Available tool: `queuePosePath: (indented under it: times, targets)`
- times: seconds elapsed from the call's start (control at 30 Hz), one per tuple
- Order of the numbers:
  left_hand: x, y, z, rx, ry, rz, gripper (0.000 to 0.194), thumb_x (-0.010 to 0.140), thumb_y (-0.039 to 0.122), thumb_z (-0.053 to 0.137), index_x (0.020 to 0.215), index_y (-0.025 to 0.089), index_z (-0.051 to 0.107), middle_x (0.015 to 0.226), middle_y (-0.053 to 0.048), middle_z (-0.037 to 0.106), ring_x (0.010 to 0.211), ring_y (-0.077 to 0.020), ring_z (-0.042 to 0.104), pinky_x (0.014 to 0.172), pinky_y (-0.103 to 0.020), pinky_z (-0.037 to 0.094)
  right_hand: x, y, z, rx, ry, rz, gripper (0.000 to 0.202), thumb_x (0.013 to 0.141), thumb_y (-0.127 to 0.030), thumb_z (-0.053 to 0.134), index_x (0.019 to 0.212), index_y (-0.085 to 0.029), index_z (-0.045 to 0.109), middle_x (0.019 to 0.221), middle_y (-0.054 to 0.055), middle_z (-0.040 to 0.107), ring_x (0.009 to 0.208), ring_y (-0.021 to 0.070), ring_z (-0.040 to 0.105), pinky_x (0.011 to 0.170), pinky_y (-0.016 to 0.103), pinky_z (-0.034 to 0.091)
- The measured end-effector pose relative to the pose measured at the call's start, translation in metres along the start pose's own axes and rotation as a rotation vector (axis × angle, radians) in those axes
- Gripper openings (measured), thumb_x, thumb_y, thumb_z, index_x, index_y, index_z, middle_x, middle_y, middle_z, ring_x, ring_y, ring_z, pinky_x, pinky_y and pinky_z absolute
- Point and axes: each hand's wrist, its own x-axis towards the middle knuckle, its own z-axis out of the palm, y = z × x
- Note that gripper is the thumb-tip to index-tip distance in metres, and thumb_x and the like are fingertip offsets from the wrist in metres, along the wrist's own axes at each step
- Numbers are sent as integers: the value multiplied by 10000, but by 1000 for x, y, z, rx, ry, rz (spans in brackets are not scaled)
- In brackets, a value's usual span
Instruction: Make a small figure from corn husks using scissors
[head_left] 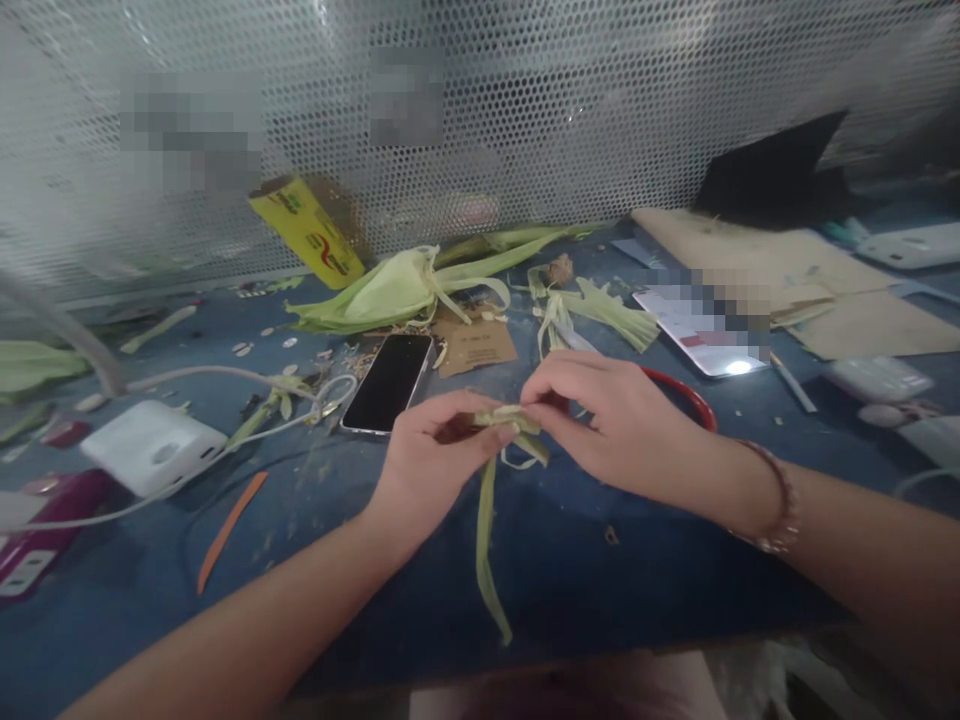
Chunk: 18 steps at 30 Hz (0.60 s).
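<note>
A bundle of pale green husk strips [486,540] hangs from my fingers above the blue table, one long strip trailing toward the front edge. My left hand [442,450] pinches the bundle between thumb and fingers from the left. From the right, my right hand [600,415] has thumb and index finger closed on its other end. A bracelet circles my right wrist. Behind my left hand lies a black-screened phone [390,384]. Larger green corn husks [390,290] rest further back, with torn husk pieces [615,312] to their right.
A white charger [154,447] with a cable lies left, near an orange strip [231,532]. A yellow box [309,232] leans on the perforated metal panel [525,120]. Brown cardboard [477,345] sits behind my hands; a lit phone [694,335] is at right.
</note>
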Motion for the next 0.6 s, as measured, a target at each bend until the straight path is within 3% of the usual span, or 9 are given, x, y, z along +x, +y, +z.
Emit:
queuePosePath:
  times: [0.23, 0.6]
  targets:
    - [2, 1, 5, -399, 15, -347, 107, 573, 135, 766, 629, 166, 681, 615, 20, 663, 540, -67, 585, 540, -163, 477, 2, 6, 4, -67, -73, -14, 184, 856, -118, 445, 755, -169, 591, 747, 10, 570, 700, 103, 528, 661, 213, 400]
    - [3, 0, 4, -474, -28, -450, 140, 563, 125, 770, 676, 139, 688, 617, 13, 669, 529, -60, 584, 540, -149, 480, 2, 9, 0, -132, -182, -85, 253, 824, -40, 395, 750, -146, 613, 736, 27, 558, 671, 111, 512, 643, 224, 401]
